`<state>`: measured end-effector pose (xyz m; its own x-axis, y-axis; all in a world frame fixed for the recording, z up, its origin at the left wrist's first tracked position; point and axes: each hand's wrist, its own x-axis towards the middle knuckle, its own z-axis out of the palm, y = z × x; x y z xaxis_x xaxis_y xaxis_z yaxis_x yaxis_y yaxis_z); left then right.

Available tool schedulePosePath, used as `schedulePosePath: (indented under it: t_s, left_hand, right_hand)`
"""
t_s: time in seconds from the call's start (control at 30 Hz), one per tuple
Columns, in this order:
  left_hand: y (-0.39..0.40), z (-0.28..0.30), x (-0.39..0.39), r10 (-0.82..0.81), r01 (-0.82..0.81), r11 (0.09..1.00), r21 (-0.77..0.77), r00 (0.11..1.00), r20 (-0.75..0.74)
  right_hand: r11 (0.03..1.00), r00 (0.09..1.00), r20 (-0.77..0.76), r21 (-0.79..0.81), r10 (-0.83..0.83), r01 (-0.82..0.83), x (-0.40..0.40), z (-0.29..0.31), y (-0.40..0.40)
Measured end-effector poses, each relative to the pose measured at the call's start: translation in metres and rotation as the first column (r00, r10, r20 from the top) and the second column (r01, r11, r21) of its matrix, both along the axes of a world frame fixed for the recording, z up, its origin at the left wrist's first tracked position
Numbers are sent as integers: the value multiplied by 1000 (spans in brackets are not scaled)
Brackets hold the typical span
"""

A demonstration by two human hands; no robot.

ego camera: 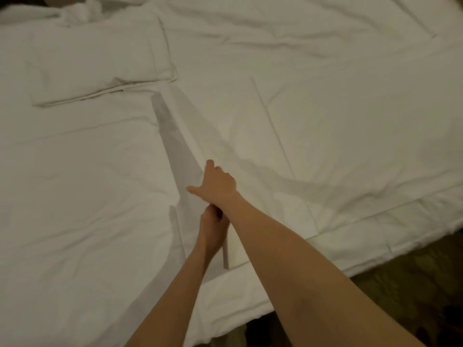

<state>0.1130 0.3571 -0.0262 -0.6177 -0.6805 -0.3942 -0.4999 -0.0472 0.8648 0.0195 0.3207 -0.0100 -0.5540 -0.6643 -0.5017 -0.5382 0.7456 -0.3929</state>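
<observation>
Right hand (pixel 218 182) is seen on top of the raised fold (pixel 180 136) of the white sheet (pixel 325 121), fingers curled over the ridge and gripping it, thumb stuck out to the left along the cloth. Left hand (pixel 213 227) is placed just below it, nearer the body, fingers wrapped tight round the same fold; part of it is hidden under the right wrist, so the fingertips cannot be made out. Forearms are crossed, right over left, the two hands nearly touching. The fold is lifted into a sharp standing ridge, run diagonally from the near edge of the bed (pixel 75 196) up to the corner of the pillow (pixel 100 58), a grey shadow cast along its left side. The sheet is spread to the right of the ridge, over most of the bed, creased, with straight press lines seen across it. The left half of the bed is covered in flatter white fabric. The pillow is laid flat at upper left, well apart from the hands. Bunched cloth (pixel 75 13) is piled at the top left edge, behind the pillow. Dark patterned carpet (pixel 426 271) is shown at lower right, beside the bed.
</observation>
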Motion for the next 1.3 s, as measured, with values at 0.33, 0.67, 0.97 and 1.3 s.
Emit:
schedulePosePath:
  t_s: [0.33, 0.67, 0.97, 1.3]
  left_hand:
    - [84, 8, -113, -52, 57, 995, 83, 997, -63]
    - [165, 21, -322, -206, 235, 941, 242, 968, -140]
    - [199, -58, -354, -124, 105, 967, 234, 990, 65]
    - [120, -76, -238, 448, -499, 866, -20, 759, 472]
  right_hand:
    - [977, 982, -181, -195, 55, -90, -156, 12, 25]
    - [932, 984, -56, -334, -168, 140, -376, 0, 121]
    - [836, 815, 292, -81, -500, 542, -472, -75, 219]
    - [864, 650, 578, 240, -494, 443, -434, -74, 319]
